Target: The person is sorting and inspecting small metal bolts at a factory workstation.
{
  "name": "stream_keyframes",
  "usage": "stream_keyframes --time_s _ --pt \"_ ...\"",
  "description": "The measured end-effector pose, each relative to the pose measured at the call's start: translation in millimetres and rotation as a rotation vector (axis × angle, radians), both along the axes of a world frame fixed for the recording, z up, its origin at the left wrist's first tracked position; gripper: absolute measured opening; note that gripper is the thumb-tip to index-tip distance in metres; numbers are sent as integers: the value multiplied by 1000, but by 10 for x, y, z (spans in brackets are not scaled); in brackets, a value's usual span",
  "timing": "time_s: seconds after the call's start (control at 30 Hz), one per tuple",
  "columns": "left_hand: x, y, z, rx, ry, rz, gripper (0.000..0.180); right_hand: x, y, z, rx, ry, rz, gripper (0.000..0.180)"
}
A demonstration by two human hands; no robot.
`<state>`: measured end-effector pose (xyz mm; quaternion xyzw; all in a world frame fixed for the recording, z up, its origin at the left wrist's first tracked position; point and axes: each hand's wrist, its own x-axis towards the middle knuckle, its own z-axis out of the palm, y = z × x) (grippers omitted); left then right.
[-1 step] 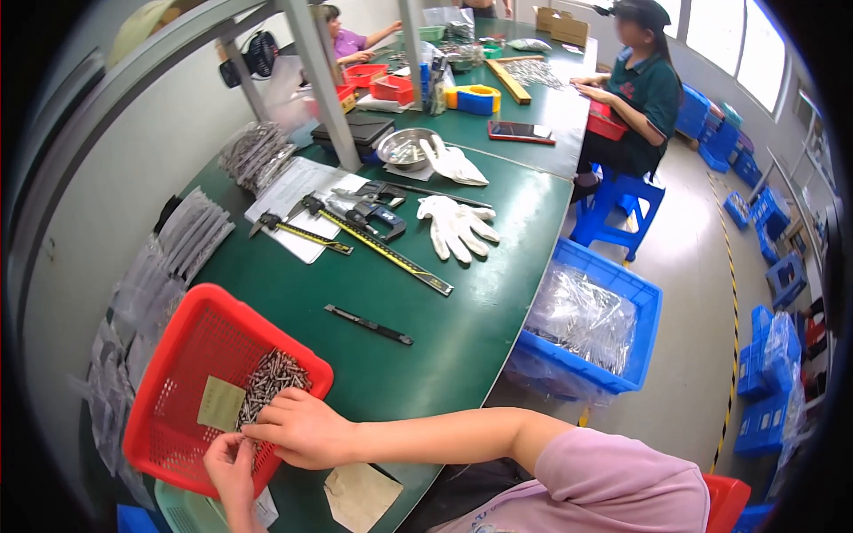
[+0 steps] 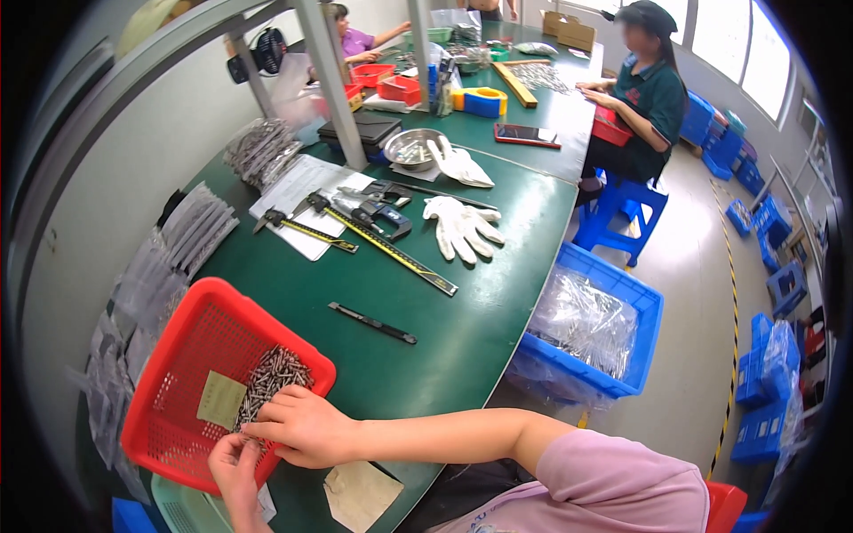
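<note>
Both hands work at the near edge of a red basket (image 2: 191, 355) on the green desk (image 2: 444, 338): the right hand (image 2: 306, 428) lies curled on a heap of small metal pins (image 2: 267, 377), the left hand (image 2: 233, 462) seems to pinch a few, apparently mid-sorting, needing a fine grip.

white gloves (image 2: 462, 226) | long ruler (image 2: 391, 247) | black pen (image 2: 371, 322) | steel bowl (image 2: 415, 147) | blue crate (image 2: 593, 327)
</note>
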<state>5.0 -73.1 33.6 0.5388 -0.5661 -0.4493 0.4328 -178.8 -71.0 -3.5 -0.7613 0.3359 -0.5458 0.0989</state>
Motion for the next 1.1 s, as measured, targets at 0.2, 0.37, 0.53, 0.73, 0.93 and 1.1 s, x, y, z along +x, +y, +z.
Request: stream_keyframes --time_s 0.2,0.37,0.53,0.73,0.93,1.1 --pt "115 351 -216 284 484 -73 9 -67 37 -14 -19 115 320 35" --pt "126 480 -304 371 493 -116 11 -94 86 -56 -29 124 426 38" --pt "197 517 -348 369 418 -129 13 -72 17 -62 16 132 525 39" --pt "103 475 -284 373 401 -305 13 -200 86 185 -75 330 416 36" --pt "185 534 -292 448 452 -269 16 -80 69 47 12 251 449 31" --pt "154 549 -296 469 461 -300 15 -105 80 81 34 239 467 37"
